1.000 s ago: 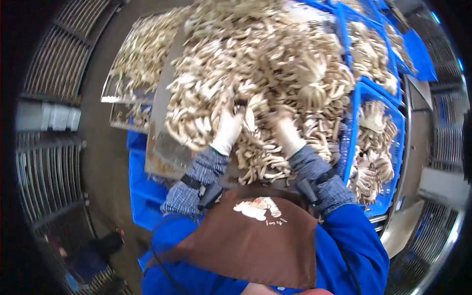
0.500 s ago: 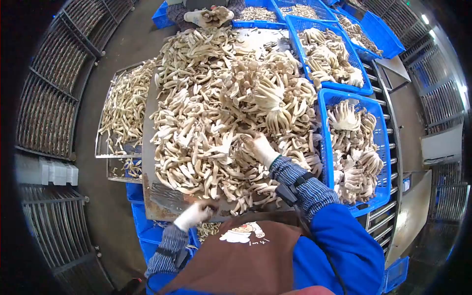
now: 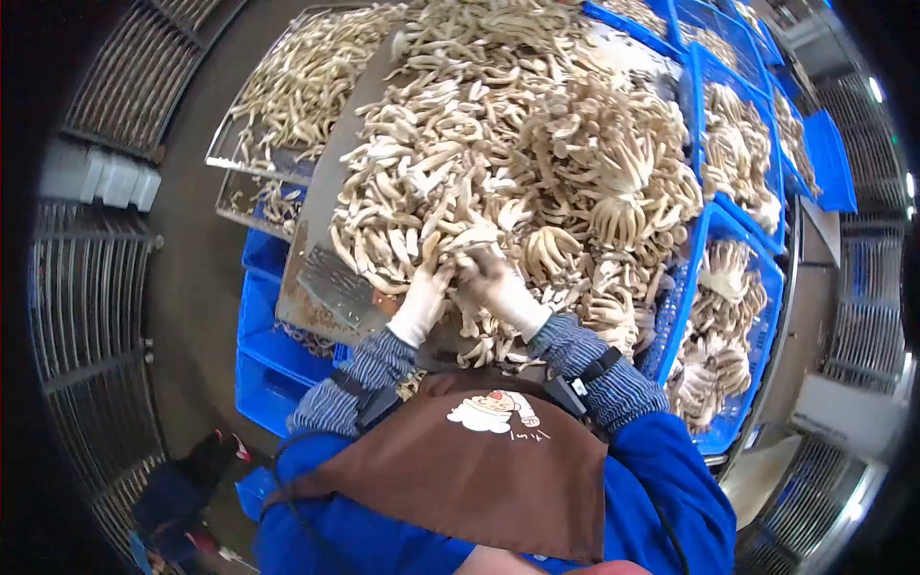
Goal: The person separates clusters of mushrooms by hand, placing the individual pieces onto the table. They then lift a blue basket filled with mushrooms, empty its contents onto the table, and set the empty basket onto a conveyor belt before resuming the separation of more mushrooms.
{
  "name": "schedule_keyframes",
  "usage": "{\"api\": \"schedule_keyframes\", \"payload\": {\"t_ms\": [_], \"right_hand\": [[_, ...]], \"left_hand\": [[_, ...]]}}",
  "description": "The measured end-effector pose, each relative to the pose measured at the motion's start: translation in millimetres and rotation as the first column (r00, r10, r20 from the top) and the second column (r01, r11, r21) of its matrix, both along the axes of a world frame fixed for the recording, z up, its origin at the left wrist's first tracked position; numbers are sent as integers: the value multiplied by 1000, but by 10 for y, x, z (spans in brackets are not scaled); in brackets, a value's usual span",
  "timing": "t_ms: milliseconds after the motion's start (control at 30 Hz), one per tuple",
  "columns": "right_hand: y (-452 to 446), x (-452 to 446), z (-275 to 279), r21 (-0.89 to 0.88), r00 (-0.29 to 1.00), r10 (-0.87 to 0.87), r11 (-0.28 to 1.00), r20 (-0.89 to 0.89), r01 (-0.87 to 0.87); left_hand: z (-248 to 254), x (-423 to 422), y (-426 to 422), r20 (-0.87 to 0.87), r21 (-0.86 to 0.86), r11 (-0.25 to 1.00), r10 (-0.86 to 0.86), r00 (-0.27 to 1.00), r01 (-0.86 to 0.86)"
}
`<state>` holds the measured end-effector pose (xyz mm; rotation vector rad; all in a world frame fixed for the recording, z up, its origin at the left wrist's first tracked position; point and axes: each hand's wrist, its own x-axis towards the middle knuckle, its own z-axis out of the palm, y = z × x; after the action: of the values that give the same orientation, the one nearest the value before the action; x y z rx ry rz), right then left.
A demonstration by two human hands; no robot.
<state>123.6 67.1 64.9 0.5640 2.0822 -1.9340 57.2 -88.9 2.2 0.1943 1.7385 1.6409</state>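
My left hand (image 3: 427, 291), in a white glove with darkened fingers, is closed at the near edge of a large heap of pale, brown-tinged mushrooms (image 3: 422, 182). Right beside it, my right hand (image 3: 496, 290), gloved the same way, has its fingers curled in. Pale mushroom pieces (image 3: 464, 261) show at the fingertips of both hands, but the fingers partly hide them. Bigger mushroom clusters (image 3: 623, 172) lie on the heap to the right. Loose single stems are spread over the metal table (image 3: 331, 287), whose bare corner shows left of my hands.
Blue crates (image 3: 767, 335) holding mushroom clusters line the right side. On the left, a tray (image 3: 222, 144) of loose mushrooms sits beside the table, above stacked blue crates (image 3: 264, 383). Metal racks (image 3: 91, 326) stand farther left. A person in dark clothing (image 3: 182, 498) is at the lower left.
My left hand has moved up from the table edge to the heap, meeting my right hand, which has drawn nearer to me. The view has turned, and the co-worker across the table is out of sight.
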Motion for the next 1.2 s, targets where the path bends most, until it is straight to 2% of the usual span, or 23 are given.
{"api": "schedule_keyframes", "payload": {"t_ms": [67,133,167,200,233,267,300,333,367,400,467,533,600,700,733,767,833,867,967,1033,1067,1133,1200], "right_hand": [[179,5,-250,302,982,-45,948,-185,100],[360,48,-560,335,981,-128,926,-148,172],[383,16,-282,518,979,-80,839,-190,169],[520,-87,-343,468,990,-94,874,-107,134],[662,-167,-389,666,996,53,746,-78,13],[744,-263,-341,821,982,191,563,-14,-98],[785,-296,-473,937,962,264,349,-68,-29],[817,-337,-658,990,932,346,118,-107,70],[878,-430,-836,988,919,365,85,-151,129],[927,-535,-864,987,919,362,86,-154,132],[986,-653,-871,937,955,294,325,28,-127],[1029,-595,-812,877,973,183,480,-140,36],[940,-515,-412,771,973,83,626,-216,118],[829,-457,-269,680,978,34,724,-208,119],[794,-414,-295,680,905,151,710,-398,181],[711,-356,-206,710,934,161,694,-319,123],[475,-259,-218,621,949,127,780,-288,84],[370,-242,-320,495,939,79,863,-335,103],[401,-238,-303,286,953,-10,953,-304,102],[439,-260,-5,122,982,-99,985,-164,120],[501,-208,-538,8,967,-206,978,-150,209],[485,-191,-427,-177,964,-228,963,-136,203],[357,-213,-214,-3,978,-74,997,-194,75]], "left_hand": [[-3,-27,130,350,162,958,167,922,-235],[336,-90,211,154,-55,944,330,932,-325],[54,-156,167,143,46,941,326,934,-336],[181,-240,191,131,147,928,324,937,-342],[322,-251,192,152,-132,955,282,947,-264],[146,-279,201,44,-214,971,119,992,-107],[103,-227,253,-340,-267,956,24,940,-121],[64,-180,343,-666,-310,939,-101,739,-151],[23,-233,424,-847,-431,885,-329,419,-178],[91,-236,505,-848,-512,840,-460,264,-181],[20,-360,587,-686,-698,716,-661,304,-18],[-89,-484,631,-628,-774,631,-755,190,-51],[217,-658,735,-434,-819,547,-787,439,171],[396,-795,717,-350,-708,668,-615,707,230],[415,-812,685,-308,-682,700,-535,787,209],[12,-763,590,-430,-519,852,-332,839,71],[-112,-754,602,-341,-196,968,-216,915,155],[120,-678,620,-283,17,986,-153,947,165],[484,-601,500,-149,-65,975,-220,964,213],[343,-562,417,38,23,999,-40,999,39],[183,-572,345,71,74,997,-9,997,4],[332,-475,349,269,73,991,84,960,-108],[344,-355,389,170,323,943,27,985,-82]]}}
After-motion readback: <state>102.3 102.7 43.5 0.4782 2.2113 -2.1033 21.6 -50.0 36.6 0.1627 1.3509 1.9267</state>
